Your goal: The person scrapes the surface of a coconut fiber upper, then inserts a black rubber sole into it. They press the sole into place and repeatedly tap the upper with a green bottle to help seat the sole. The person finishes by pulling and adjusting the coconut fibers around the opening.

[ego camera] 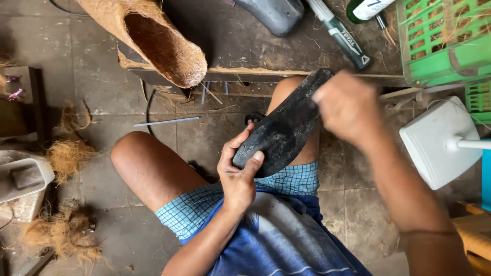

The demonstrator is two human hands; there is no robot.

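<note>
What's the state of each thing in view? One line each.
Black sole: tilted, resting on the knee, held at both ends.
Left hand: gripping the sole's lower end.
Right hand: on the sole's upper end, blurred.
Fibre shoe: on its side, opening showing, empty.
Green crate: fibres on it.

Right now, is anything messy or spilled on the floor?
Yes. Loose clumps of brown coconut fibre lie scattered on the concrete floor at the left, away from the left hand and right hand holding the dark shoe-sole-shaped piece.
</note>
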